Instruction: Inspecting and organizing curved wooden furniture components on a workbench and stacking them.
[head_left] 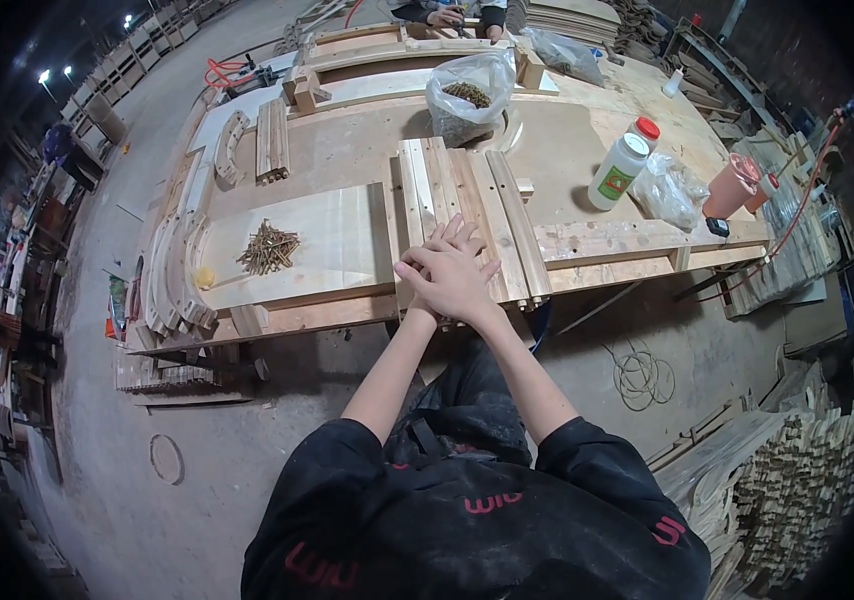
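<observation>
Curved wooden pieces are stacked at the workbench's left edge, far left of the hands. A pile of brass-coloured screws is seen on a pale board, left of the hands and well apart from them. A short bundle of slats is placed beyond the screws.

The left hand and right hand are laid one over the other, overlapping at the near end of a row of drilled wooden slats. The fingers are held loosely together and pressed flat on the slats; nothing is pinched between them as far as can be seen. The slats lie side by side, running away from the hands across the bench.

A clear bag of screws is set beyond the hands, past the far ends of the slats. A white glue bottle with a red cap stands right of the hands, a crumpled plastic bag just beside it, and a pink cup further right. Another person's hands are seen at the bench's far side. Stacked wood offcuts lie on the floor, lower right.
</observation>
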{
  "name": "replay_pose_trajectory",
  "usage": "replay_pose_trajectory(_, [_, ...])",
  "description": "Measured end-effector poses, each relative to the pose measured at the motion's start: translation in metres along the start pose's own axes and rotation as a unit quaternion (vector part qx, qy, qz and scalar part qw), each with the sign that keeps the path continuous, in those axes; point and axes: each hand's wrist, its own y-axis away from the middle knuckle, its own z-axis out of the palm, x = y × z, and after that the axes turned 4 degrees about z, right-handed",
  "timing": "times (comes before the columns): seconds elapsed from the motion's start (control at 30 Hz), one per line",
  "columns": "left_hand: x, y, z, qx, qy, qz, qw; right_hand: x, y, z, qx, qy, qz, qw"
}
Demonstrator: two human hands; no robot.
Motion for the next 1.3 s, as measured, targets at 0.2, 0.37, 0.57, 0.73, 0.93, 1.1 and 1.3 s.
replay_pose_trajectory(0.2, [0.001, -0.001, -0.006, -0.009, -0.012, -0.003, 1.0, -0.009, 0.0, -0.011, -0.078, 0.033, -0.001, 0.996])
replay_pose_trajectory(0.37, [0.005, -0.003, -0.009, -0.019, 0.011, -0.002, 1.0, -0.018, 0.004, -0.025, -0.062, -0.026, 0.026, 0.997])
replay_pose_trajectory(0.57, [0.006, -0.001, -0.013, -0.024, -0.049, -0.012, 0.998, -0.022, 0.002, -0.025, -0.074, -0.048, 0.028, 0.996])
replay_pose_trajectory(0.73, [0.01, -0.004, -0.015, -0.024, -0.014, -0.009, 1.0, -0.015, 0.005, -0.024, -0.051, -0.03, 0.017, 0.998])
replay_pose_trajectory(0.93, [0.007, 0.002, -0.005, 0.053, -0.054, 0.017, 0.997, -0.029, 0.005, -0.022, -0.046, -0.004, 0.063, 0.997])
replay_pose_trajectory(1.1, [0.006, 0.004, -0.004, 0.061, -0.053, 0.011, 0.997, -0.033, 0.005, -0.019, -0.017, 0.018, 0.066, 0.997])
replay_pose_trajectory(1.3, [0.003, 0.003, 0.003, 0.057, -0.047, 0.012, 0.997, -0.032, 0.005, -0.016, -0.036, -0.035, 0.085, 0.995])
